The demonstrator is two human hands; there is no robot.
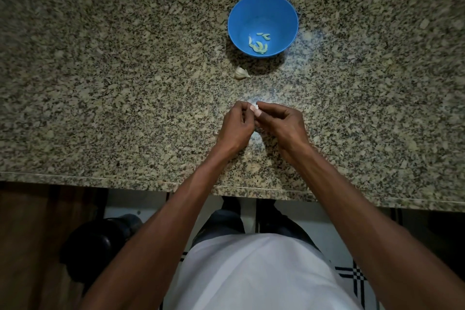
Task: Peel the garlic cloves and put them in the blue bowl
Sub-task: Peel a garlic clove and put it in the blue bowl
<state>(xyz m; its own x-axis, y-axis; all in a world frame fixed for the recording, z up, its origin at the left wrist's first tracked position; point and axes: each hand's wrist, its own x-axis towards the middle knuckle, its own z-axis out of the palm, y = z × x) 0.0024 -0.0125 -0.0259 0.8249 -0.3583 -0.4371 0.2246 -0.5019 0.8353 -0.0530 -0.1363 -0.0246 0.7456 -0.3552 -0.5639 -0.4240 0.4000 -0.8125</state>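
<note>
A: Where are we looking?

B: We look straight down at a speckled granite worktop (125,83) that runs across the whole view. Both of our bare forearms reach up from the bottom edge and meet near the middle.

A: What are our hands doing?

B: Our left hand (235,128) and our right hand (283,123) are close together, just above the worktop, with the fingers curled inward. Between the fingertips we pinch a small white clove (256,107). Only a sliver of it shows, so we cannot tell how much skin is on it. Both hands are grasping it, the left from the left side, the right from the right.

A: And the bowl?

B: The blue bowl (263,2) stands upright on the worktop, beyond our hands and a little to the right of centre. At its bottom lie several pale peeled cloves (258,47), some touching each other in a loose heap, a few more apart.

A: Is there any more garlic out?

B: Yes. One unpeeled piece of garlic (242,73), white and papery, lies on the worktop just in front of the bowl, in its shadow, between the bowl and our hands. It is near the bowl, but we cannot tell whether it touches it.

A: What is below the worktop?

B: We see our white shirt (251,277), dark trousers, and a pale floor with dark stripes (357,282). To the left there is a dark rounded object (95,244), too dim to make out.
</note>
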